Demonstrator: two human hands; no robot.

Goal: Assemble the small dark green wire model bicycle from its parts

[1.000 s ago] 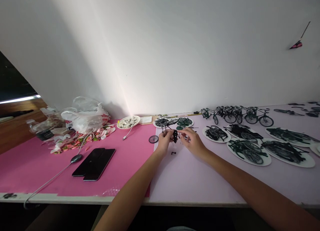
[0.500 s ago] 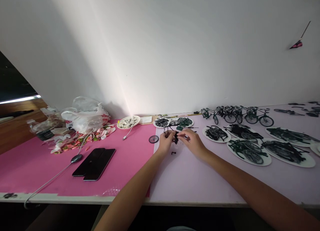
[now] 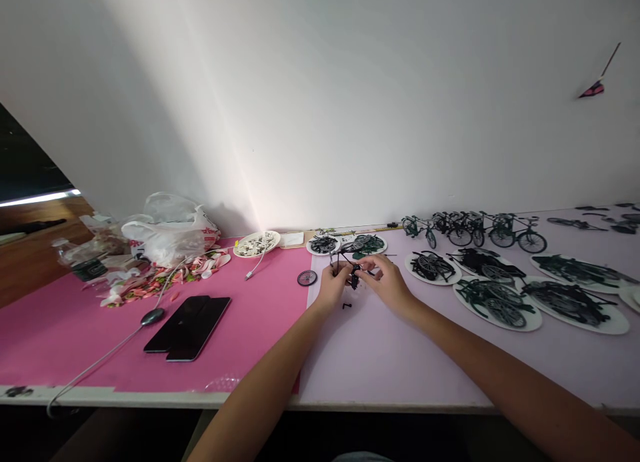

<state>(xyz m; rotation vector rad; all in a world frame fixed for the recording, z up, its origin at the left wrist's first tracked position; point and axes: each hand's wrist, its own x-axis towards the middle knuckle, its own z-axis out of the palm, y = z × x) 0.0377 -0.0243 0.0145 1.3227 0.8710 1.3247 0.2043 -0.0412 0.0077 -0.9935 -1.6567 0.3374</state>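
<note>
Between my hands is a small black model bicycle frame, held just above the pale table. My left hand is closed around its left side, with thin dark tubes rising past the thumb. The fingers of my right hand pinch at the frame's right side; any tiny part between them is too small to make out. A loose spoked wheel lies to the left of my left hand. Below my hands rests a little black crank-shaped piece.
Finished model bicycles stand in a row at the back right. White plates with dark bicycle parts spread before them. On the pink left side are two phones, a cable puck, plastic bags and a plate of white pieces.
My right hand has shifted its fingers slightly at the frame, opening a little from the thumb. The frame has turned slightly; my left hand keeps its grip.
</note>
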